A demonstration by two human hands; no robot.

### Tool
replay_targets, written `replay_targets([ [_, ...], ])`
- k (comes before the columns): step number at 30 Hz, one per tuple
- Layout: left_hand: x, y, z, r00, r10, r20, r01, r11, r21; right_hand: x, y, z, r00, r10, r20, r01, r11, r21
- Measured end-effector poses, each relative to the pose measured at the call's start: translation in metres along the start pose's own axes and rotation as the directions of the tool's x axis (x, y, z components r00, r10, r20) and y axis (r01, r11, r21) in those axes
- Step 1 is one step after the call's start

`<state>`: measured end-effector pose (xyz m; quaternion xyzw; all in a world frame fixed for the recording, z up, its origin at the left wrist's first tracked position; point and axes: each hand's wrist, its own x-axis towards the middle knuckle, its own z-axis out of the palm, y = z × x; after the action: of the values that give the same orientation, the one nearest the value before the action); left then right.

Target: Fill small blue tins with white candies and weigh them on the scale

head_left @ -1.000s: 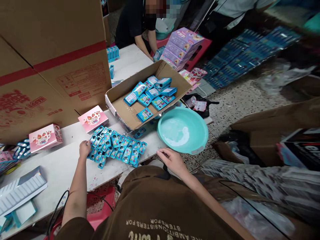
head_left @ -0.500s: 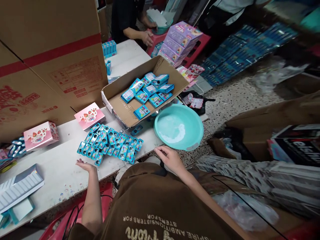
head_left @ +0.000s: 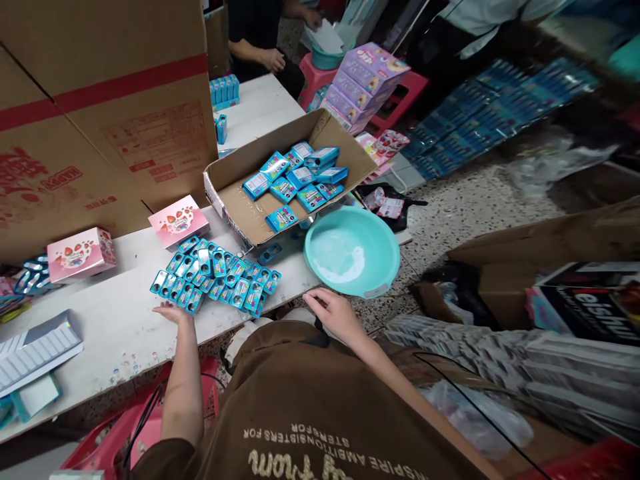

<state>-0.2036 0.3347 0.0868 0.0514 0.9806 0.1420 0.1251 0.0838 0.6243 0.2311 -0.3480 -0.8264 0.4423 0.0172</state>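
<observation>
My left hand (head_left: 174, 313) rests palm up at the near side of a pile of small blue packs (head_left: 215, 277) on the white table (head_left: 120, 320); its fingers are spread and nothing lies in it. Over the table's front edge is my right hand (head_left: 330, 310), fingers loosely bent and apart, with nothing seen in it. Just beyond it sits a turquoise basin (head_left: 353, 253) with a whitish patch inside. Behind the pile, an open cardboard box (head_left: 227, 193) holds several blue boxes (head_left: 300, 179).
Two pink boxes (head_left: 179, 220) stand near a big carton (head_left: 100, 153) at the left. Purple boxes (head_left: 363, 80) are stacked on a red stool. Another person's hand (head_left: 273, 60) shows behind the table. Cartons and bundled sheets are at the right.
The view has shifted slightly. My hands keep nearly the same poses. The other person's hand beside the far basin has changed position.
</observation>
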Motion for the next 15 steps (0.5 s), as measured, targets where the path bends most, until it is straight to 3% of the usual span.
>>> replay_targets([
  [3,-0.011,0.011,-0.014,0.995,-0.060,-0.073,0.059,0.998,-0.022,-0.002,0.003,0.000,1.000,-0.016,0.007,0.016,1.000,-0.001],
  [5,-0.023,0.031,-0.027,0.991,-0.010,-0.130,0.003,0.999,-0.054,-0.003,0.006,0.001,0.999,-0.025,0.020,0.025,1.000,0.006],
  [10,-0.048,0.118,-0.054,0.923,0.220,-0.315,-0.244,0.969,-0.039,-0.001,0.012,0.002,0.991,-0.083,0.101,0.083,0.997,0.003],
  [13,-0.049,0.161,-0.056,0.938,0.277,-0.210,-0.283,0.959,-0.003,0.003,0.017,-0.002,0.981,-0.127,0.145,0.127,0.992,0.015],
  [15,-0.046,0.174,-0.054,0.965,0.242,-0.106,-0.242,0.970,0.015,0.007,0.023,-0.007,0.974,-0.144,0.177,0.142,0.990,0.027],
])
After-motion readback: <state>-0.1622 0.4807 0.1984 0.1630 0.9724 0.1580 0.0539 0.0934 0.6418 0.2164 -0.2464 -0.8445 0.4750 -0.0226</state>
